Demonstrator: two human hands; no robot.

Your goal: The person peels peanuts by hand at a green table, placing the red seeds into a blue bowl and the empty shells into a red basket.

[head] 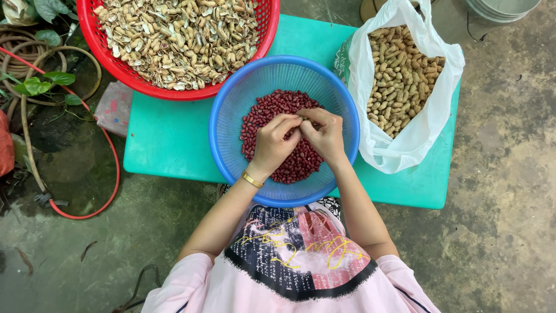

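Here, left hand (272,142) and right hand (324,134) meet over the blue basket (229,116) at the turquoise tabletop's (168,139) centre, fingers pinched narrow on a peanut pod (302,120), so kernels (272,107) fall in; shells basket (104,55) at 11 o'clock, pod bag (405,145) at 2.

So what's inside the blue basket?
Red peanuts fill the blue basket. Both hands, left hand and right hand, cover the middle, hiding whatever their fingers pinch.
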